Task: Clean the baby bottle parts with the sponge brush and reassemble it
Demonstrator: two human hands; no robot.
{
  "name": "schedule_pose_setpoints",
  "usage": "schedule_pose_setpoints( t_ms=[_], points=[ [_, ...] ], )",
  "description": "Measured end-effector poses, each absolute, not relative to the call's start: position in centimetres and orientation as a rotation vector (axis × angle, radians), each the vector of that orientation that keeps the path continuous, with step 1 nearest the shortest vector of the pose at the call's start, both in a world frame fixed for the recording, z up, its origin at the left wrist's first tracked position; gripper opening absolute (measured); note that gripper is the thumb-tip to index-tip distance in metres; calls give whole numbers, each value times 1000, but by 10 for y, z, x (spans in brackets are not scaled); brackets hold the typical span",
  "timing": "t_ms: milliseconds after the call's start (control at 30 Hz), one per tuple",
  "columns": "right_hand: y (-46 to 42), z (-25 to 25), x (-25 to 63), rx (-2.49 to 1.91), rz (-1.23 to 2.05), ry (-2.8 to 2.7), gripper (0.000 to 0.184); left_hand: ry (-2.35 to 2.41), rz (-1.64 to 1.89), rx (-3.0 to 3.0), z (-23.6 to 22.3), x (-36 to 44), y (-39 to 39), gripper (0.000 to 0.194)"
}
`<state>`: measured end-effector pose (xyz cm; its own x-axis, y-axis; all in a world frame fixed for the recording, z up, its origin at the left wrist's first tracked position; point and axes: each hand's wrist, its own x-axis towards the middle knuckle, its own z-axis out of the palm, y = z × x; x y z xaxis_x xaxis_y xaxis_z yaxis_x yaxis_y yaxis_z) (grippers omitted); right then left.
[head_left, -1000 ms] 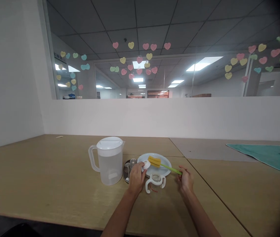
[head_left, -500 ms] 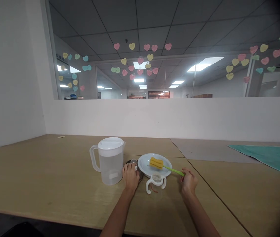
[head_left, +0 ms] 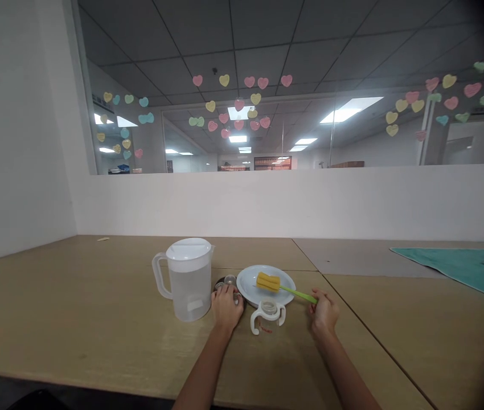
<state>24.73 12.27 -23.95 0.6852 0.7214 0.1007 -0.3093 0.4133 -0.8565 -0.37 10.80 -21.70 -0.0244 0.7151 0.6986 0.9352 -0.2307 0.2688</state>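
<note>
My left hand (head_left: 226,307) rests over a dark round dish (head_left: 220,283) that holds small clear parts, between the pitcher and the plate; its fingers are curled down into the dish and what they grip is hidden. My right hand (head_left: 324,314) pinches the end of a green-handled brush (head_left: 295,293). The brush's yellow sponge head (head_left: 267,281) lies on a white plate (head_left: 248,280). A clear baby bottle with white handles (head_left: 267,316) lies on the table between my hands.
A translucent pitcher with a white lid (head_left: 186,279) stands left of the dish. A teal mat (head_left: 459,265) lies at the far right of the wooden table (head_left: 75,307). A white partition wall (head_left: 267,205) runs behind.
My left hand, which held a small white piece at the plate's edge, moved left and down onto the dark dish. My right hand stays on the brush handle.
</note>
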Motion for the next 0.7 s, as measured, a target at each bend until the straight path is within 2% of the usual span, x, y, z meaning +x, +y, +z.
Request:
schedule_pose_setpoints(
  t_ms=[167, 333, 400, 500, 700],
  points=[
    [120, -235, 245, -963, 710, -377, 19, -1624, -1306, -2000, -212, -6, 104, 16],
    [119, -234, 244, -948, 721, -346, 18, -1035, -1542, -2400, -209, 6, 86, 26],
    [119, -233, 243, -941, 725, -346, 18, -849, -1536, -2551, -211, 16, 81, 34],
    [119, -231, 243, -929, 734, -337, 17, -815, -1434, -2632, -215, 31, 78, 45],
    [120, -232, 244, -904, 790, -300, 17, -684, -1416, -2483, -216, 39, 78, 48]
  ],
)
